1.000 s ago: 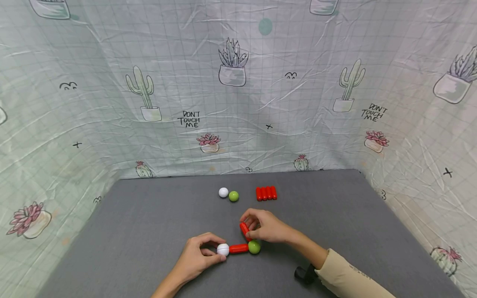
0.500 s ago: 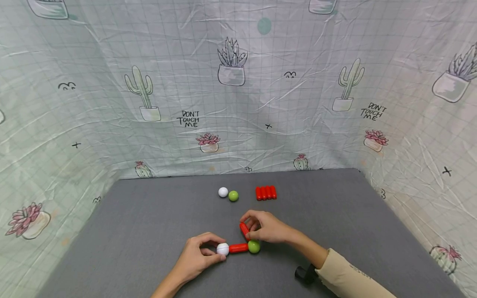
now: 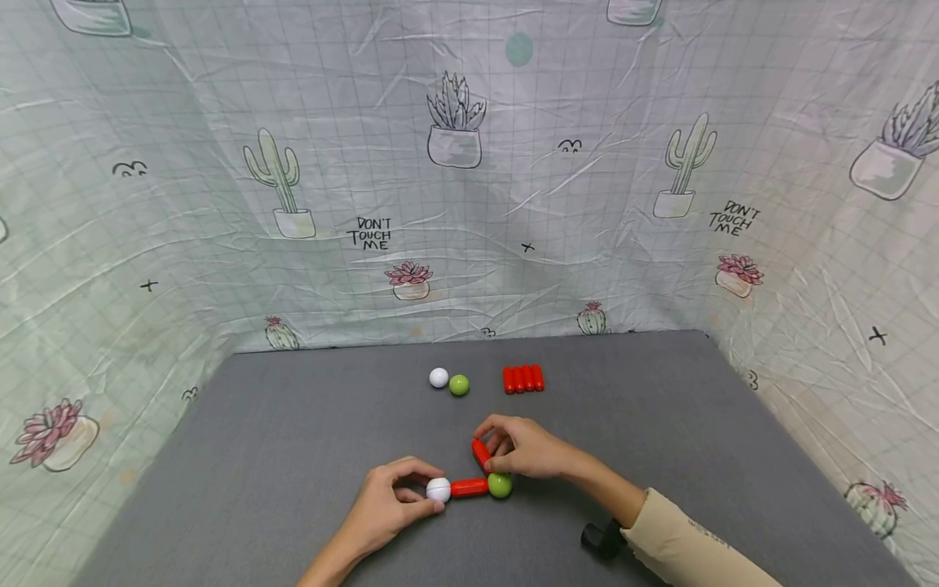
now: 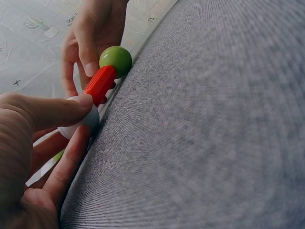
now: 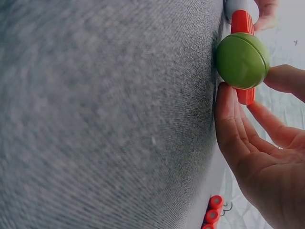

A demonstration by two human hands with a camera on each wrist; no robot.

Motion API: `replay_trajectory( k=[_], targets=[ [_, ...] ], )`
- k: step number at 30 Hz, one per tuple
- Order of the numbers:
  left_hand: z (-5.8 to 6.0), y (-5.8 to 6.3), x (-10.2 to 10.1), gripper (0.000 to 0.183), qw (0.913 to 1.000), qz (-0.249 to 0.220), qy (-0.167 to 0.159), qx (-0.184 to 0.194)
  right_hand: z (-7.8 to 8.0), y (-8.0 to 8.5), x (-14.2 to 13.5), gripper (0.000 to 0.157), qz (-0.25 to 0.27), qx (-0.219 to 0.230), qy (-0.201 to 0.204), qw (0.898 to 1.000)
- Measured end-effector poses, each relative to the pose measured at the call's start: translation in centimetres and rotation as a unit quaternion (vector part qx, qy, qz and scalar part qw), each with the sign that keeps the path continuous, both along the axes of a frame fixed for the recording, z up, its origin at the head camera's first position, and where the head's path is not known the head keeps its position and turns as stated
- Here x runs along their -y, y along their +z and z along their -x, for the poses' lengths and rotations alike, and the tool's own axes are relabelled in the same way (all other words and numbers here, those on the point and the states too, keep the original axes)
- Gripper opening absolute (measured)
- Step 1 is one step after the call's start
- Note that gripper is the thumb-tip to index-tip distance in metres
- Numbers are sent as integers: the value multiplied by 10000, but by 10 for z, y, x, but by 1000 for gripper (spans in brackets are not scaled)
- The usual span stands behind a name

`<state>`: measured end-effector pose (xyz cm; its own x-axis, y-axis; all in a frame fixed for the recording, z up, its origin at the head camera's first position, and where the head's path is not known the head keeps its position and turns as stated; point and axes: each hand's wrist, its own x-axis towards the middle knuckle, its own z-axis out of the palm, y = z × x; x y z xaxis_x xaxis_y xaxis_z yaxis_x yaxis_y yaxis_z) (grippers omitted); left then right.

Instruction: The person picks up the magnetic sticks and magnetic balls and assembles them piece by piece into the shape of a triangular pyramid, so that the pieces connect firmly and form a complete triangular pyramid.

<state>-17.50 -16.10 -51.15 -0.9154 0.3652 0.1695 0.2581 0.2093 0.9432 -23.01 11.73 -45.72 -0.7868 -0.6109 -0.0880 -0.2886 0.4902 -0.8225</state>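
Note:
My left hand point(image 3: 389, 501) grips a white ball point(image 3: 438, 490) between thumb and fingers at the left end of a red rod point(image 3: 469, 487). That rod runs to a green ball point(image 3: 500, 486) at its right end. From the green ball a second red rod point(image 3: 480, 453) slants up and to the left, and my right hand point(image 3: 524, 447) holds it with curled fingers. In the right wrist view the green ball point(image 5: 242, 60) covers most of this second rod. The left wrist view shows thumb and finger on the white ball point(image 4: 78, 119), one red rod point(image 4: 100, 85) and the green ball point(image 4: 116, 62).
Farther back on the grey table point(image 3: 315, 424) lie a loose white ball point(image 3: 438, 377) and a loose green ball point(image 3: 459, 385). Right of them, several red rods point(image 3: 524, 379) lie side by side. A patterned cloth point(image 3: 469, 204) hangs behind. A black object point(image 3: 601, 540) sits by the right sleeve point(image 3: 689, 538).
Both hands keep their hold on the joined balls and rods, with hardly any motion. The whole head view has shifted very slightly.

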Motion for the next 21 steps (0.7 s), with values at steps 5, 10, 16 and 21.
replay_trajectory(
  k=[5,10,16,21],
  targets=[
    [0,1,0,39,10000,18,11,17,0,1,-2,39,50,13,-4,10000],
    [0,1,-1,39,10000,24,40,76,2,1,-3,37,207,97,-38,9997],
    [0,1,-1,38,9999,27,38,136,12,5,-3,36,306,62,-198,9993],
    [0,1,-1,38,9999,35,43,86,26,11,0,37,373,50,-270,9989]
  ],
)
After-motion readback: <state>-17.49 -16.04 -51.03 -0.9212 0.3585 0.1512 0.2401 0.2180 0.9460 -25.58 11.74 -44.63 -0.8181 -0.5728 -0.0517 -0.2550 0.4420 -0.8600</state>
